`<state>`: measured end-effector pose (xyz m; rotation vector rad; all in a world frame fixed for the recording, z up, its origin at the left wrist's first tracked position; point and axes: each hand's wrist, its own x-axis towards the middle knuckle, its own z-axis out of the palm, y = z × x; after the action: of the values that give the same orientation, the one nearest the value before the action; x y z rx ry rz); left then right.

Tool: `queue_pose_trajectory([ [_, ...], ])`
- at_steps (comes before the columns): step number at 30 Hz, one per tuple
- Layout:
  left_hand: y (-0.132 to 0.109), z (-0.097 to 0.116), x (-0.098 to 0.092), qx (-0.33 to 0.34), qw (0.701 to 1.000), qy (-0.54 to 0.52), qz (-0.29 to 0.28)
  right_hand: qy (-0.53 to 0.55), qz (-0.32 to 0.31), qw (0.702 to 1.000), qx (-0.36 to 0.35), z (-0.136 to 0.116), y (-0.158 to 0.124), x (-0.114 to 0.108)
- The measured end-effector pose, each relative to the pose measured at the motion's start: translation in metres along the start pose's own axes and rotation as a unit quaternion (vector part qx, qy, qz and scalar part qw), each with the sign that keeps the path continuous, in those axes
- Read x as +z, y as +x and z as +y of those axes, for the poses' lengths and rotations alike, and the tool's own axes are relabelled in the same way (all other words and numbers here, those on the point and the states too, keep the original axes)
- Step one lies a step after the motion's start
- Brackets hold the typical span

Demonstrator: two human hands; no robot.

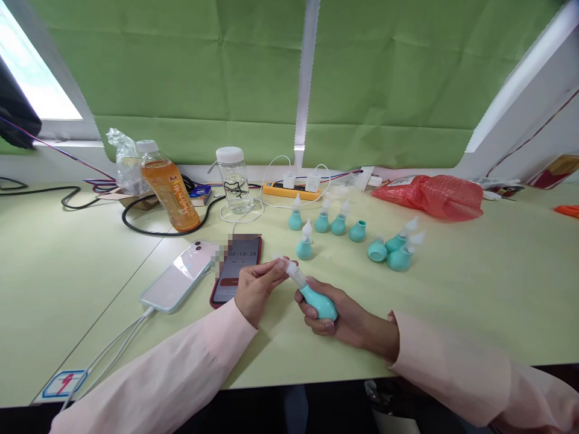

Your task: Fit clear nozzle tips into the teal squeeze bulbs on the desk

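Observation:
In my right hand (337, 310) is a teal bulb nasal aspirator (320, 303), tilted with its clear neck pointing up and left. My left hand (260, 283) pinches the whitish tip (292, 267) of that aspirator between thumb and fingers; part of the tip is hidden by them. Beyond my hands, another teal aspirator (304, 246) stands upright with its nozzle on. Farther back are several more upright ones, among them a bare teal bulb (357, 231) with an open top. To the right, a few teal aspirators (400, 258) lie on their sides.
Left of my hands lie a phone with a running timer (233, 265) and a pale phone (181, 276) on charging cables. Behind them stand a tea bottle (169, 190) and a clear water bottle (236, 184). A yellow power strip (289, 191) and red bubble-wrap bag (429, 196) sit at the back.

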<state>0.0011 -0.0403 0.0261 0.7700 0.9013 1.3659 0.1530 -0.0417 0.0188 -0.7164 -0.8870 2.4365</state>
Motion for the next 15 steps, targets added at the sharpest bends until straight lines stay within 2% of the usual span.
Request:
queue_pose_trajectory([
  [6, -0.0009, -0.0031, -0.0012, 0.034, 0.999, 0.008, -0.001, -0.108, 0.061, 0.990, -0.074, 0.0016, -0.0022, 0.0052],
  [10, -0.0009, -0.0070, -0.0007, 0.049, 0.999, 0.006, -0.013, -0.120, 0.070, 0.985, -0.098, 0.0029, -0.0017, 0.0068],
  [15, -0.0021, -0.0097, 0.0018, 0.049, 0.999, -0.003, -0.021, -0.098, 0.057, 0.990, -0.084, 0.0025, -0.0012, 0.0066],
])
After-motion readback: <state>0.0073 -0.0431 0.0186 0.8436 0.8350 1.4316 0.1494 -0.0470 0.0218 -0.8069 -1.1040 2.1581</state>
